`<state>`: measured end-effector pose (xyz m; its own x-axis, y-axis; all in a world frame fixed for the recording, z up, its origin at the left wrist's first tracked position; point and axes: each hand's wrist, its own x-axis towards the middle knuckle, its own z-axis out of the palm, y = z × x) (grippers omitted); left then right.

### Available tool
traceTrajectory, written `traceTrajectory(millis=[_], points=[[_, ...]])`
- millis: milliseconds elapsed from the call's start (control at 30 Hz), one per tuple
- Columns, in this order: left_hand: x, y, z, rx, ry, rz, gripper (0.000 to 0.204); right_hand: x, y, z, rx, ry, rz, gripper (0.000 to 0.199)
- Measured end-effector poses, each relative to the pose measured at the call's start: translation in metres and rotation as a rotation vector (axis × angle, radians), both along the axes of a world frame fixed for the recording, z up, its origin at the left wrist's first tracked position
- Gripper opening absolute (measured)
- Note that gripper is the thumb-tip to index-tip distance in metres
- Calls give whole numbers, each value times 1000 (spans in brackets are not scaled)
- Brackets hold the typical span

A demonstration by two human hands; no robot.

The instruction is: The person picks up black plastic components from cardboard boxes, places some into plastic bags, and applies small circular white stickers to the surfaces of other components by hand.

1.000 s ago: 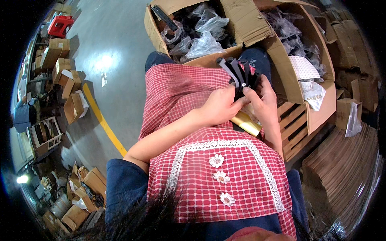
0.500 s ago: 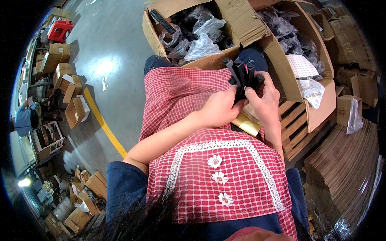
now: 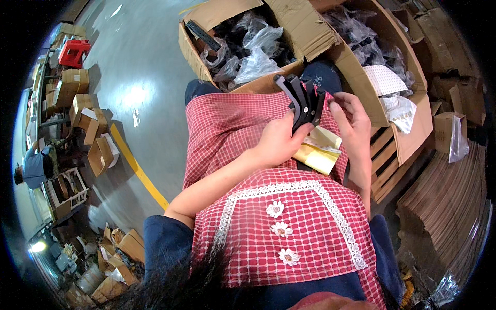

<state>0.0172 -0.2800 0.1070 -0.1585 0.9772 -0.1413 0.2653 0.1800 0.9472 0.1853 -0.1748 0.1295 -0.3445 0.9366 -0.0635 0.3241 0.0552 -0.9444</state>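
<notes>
A bunch of curved black plastic pieces point(image 3: 299, 106) stands above my lap, held at its lower end by my closed left hand point(image 3: 279, 140). One of the pieces bears a small round white spot. Just right of the bunch is my right hand point(image 3: 355, 124), thumb and index finger drawn together in a pinch; whatever lies between them is too small to make out. Beneath the hands, a yellow and whitish sheet point(image 3: 323, 155) rests on the red checked apron point(image 3: 232, 124).
Ahead of my knees stands an open carton point(image 3: 289, 72) of clear bags and black parts. Another open carton point(image 3: 411, 111) sits at right on a wooden pallet point(image 3: 385, 155), beside stacked flat cardboard point(image 3: 444, 201). Boxes, a red stool point(image 3: 74, 53) and a person point(image 3: 35, 168) are far left.
My right hand has moved right, off the black pieces. The left hand keeps hold of them and they have turned, showing the white spot. More of the yellow sheet shows.
</notes>
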Motion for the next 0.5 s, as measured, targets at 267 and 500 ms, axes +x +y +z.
traceTrajectory(millis=[267, 500], points=[[-2, 0, -4, 15, -41, 100, 30, 48, -19, 15, -105, -244, 433, 33], [-3, -4, 3, 143, -46, 105, 25, 32, -27, 35, -164, -204, 367, 34]])
